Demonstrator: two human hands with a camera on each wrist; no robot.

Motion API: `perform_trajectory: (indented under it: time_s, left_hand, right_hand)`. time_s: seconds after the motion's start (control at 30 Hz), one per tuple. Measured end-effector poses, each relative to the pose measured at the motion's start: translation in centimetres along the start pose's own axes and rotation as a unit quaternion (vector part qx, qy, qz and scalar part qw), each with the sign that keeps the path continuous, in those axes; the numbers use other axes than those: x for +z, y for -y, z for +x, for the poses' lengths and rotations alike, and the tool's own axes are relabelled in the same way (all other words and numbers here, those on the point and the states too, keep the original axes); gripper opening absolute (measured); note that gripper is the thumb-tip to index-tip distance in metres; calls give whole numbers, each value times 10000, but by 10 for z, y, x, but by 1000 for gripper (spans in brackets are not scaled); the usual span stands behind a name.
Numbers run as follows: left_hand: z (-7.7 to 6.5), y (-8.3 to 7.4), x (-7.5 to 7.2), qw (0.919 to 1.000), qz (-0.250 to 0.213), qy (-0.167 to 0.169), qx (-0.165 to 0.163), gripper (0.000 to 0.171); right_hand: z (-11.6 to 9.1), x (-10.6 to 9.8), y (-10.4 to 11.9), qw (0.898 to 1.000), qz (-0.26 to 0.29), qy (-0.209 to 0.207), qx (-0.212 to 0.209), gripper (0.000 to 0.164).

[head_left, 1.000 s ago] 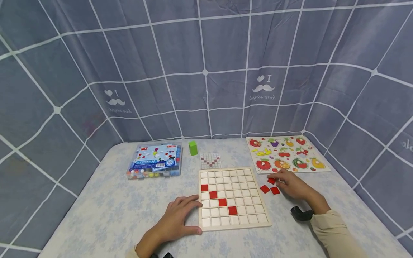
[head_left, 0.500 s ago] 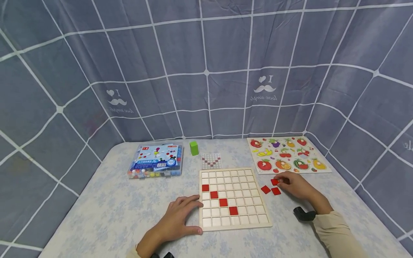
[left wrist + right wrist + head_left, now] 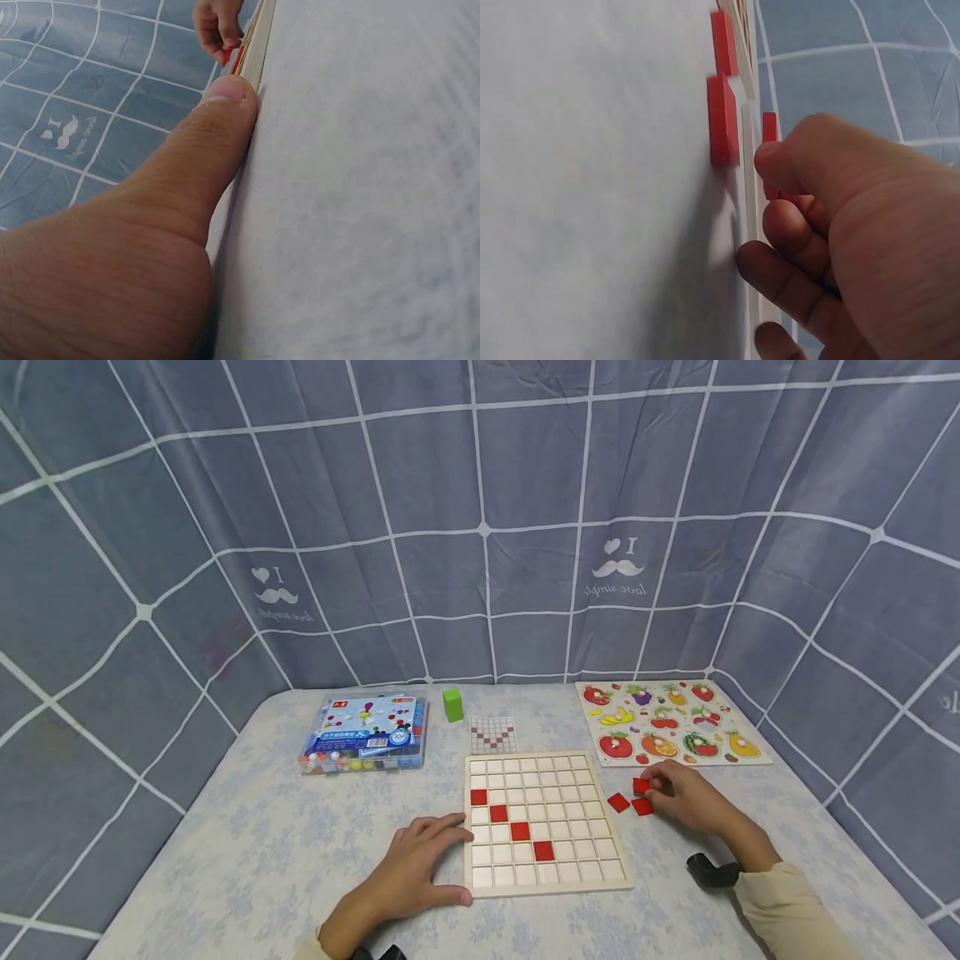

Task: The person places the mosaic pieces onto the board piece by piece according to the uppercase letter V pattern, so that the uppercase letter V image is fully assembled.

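My right hand [image 3: 690,797] pinches a red square tile [image 3: 769,127] between thumb and fingers; in the right wrist view it is raised off the table. Close by, two more red tiles [image 3: 618,802] lie flat on the cloth. A wooden grid board [image 3: 555,888] sits in the middle, with red tiles [image 3: 521,832] in several cells, running diagonally down to the right. My left hand [image 3: 412,872] rests at the board's left side, fingers spread, fingertips and thumb touching its edge. The left wrist view shows that thumb [image 3: 225,94] against the board's side.
Behind the board lies a small card [image 3: 493,737] printed with a V of red squares on a grid. A green block [image 3: 452,705] and a clear plastic box [image 3: 363,735] stand at the back left. At the back right is a fruit puzzle board [image 3: 667,724].
My right hand has picked up a red tile from the small group and lifted it slightly. My left hand stays at the board's edge. The head view has shifted a little.
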State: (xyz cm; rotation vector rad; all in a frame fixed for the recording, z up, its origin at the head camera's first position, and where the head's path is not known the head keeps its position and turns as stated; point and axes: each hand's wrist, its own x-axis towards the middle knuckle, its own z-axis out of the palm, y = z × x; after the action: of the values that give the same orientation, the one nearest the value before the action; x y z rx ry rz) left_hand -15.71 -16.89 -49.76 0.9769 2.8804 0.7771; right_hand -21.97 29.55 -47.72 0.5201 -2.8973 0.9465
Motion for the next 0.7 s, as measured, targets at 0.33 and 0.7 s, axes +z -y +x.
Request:
perform_trajectory:
  time_s: [0.33,0.7]
  left_hand:
    - [0,0,1,10000,-27,35,-29,74]
    - [0,2,3,10000,-14,29,-37,74]
  right_hand:
    - [-3,17,27,9972,-418,-28,-615,20]
    - [4,41,69,9856,89,615,-1570,16]
